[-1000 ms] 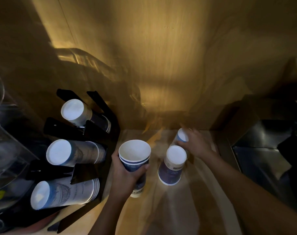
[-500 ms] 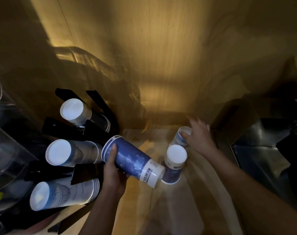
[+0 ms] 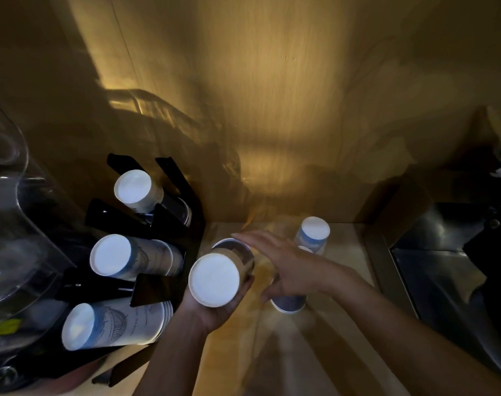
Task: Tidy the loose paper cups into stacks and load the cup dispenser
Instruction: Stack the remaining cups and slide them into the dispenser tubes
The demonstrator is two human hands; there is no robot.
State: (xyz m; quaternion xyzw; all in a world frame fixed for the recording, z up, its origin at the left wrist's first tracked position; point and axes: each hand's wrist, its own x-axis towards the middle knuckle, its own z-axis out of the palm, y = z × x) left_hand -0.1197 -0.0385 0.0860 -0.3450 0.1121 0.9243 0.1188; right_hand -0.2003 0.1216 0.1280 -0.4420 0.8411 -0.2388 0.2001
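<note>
My left hand [image 3: 215, 305] grips a stack of paper cups [image 3: 215, 278], tipped so its white bottom faces the camera. My right hand [image 3: 289, 267] hovers beside that stack with its fingers spread, above an upside-down cup [image 3: 289, 302] on the counter that it partly hides. Another upside-down cup [image 3: 315, 232] stands further back near the wall. The black cup dispenser [image 3: 169, 178] at the left holds three rows of cups: a top row [image 3: 137, 190], a middle row [image 3: 120, 257] and a bottom row [image 3: 100, 327].
A clear plastic container [image 3: 12, 218] stands at the far left. A dark metal sink or appliance [image 3: 449, 270] fills the right side. The wooden wall [image 3: 272, 110] closes the back of the light counter [image 3: 300, 352].
My left hand has turned the cup stack so its bottom faces up toward me. My right hand let go of the far cup and moved left toward the held stack.
</note>
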